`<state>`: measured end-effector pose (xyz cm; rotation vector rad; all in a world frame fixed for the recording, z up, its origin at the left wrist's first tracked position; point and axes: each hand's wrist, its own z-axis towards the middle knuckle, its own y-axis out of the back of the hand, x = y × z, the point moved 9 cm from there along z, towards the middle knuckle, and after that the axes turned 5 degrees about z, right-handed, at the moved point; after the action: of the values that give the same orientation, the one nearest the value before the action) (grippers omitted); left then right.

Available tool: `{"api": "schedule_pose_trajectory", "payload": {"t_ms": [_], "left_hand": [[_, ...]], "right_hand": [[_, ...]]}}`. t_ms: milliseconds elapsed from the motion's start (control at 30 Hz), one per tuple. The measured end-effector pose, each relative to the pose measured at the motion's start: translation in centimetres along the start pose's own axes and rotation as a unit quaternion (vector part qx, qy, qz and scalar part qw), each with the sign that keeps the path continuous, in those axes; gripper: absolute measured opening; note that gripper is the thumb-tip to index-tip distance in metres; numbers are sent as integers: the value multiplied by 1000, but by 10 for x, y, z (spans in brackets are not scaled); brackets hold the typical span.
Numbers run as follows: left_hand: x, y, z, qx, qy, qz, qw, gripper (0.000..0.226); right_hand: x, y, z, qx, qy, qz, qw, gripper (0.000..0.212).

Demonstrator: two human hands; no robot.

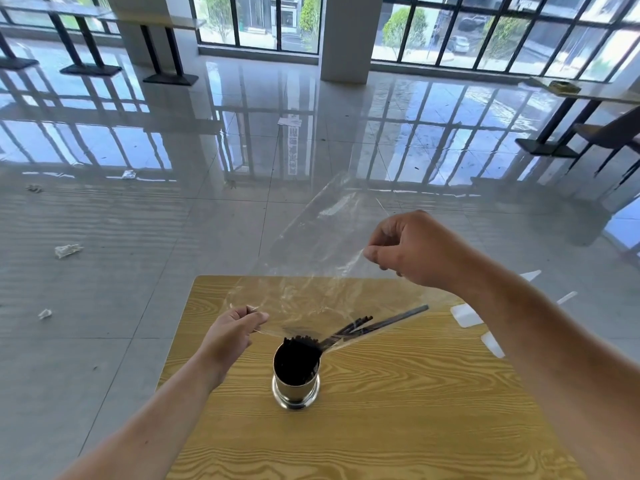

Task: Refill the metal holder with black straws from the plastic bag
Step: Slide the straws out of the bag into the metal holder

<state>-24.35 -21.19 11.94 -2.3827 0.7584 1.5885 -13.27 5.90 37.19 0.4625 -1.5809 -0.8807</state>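
Note:
A shiny metal holder (pixel 295 393) stands upright near the middle of the wooden table (pixel 398 427), packed with black straws (pixel 298 355). A clear plastic bag (pixel 311 271) is held above it, tilted, its open mouth at the holder's rim. Several black straws (pixel 374 325) lie slanted inside the bag's lower part, their ends reaching into the holder. My left hand (pixel 232 332) pinches the bag's lower edge just left of the holder. My right hand (pixel 412 249) pinches the bag's upper part, raised up and to the right.
The table's far edge lies just behind the bag. Beyond it is a glossy tiled floor with scraps of crumpled litter (pixel 67 250) on the left. A dark chair (pixel 609 136) and a table stand at far right, more table legs at far left.

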Motion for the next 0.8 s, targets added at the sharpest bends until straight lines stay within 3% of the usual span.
{"api": "schedule_pose_trajectory", "payload": {"t_ms": [100, 300, 667, 800], "left_hand": [[3, 7, -3, -30, -1, -7, 1000, 17], [7, 19, -19, -62, -10, -33, 997, 46], [15, 20, -28, -52, -27, -24, 998, 19], [14, 19, -31, -52, -36, -27, 998, 19]], "right_hand": [[7, -8, 5, 13, -6, -3, 1000, 18], [11, -21, 9, 29, -18, -12, 999, 20], [14, -17, 2, 28, -21, -33, 999, 21], [18, -14, 0, 15, -20, -50, 998, 22]]}}
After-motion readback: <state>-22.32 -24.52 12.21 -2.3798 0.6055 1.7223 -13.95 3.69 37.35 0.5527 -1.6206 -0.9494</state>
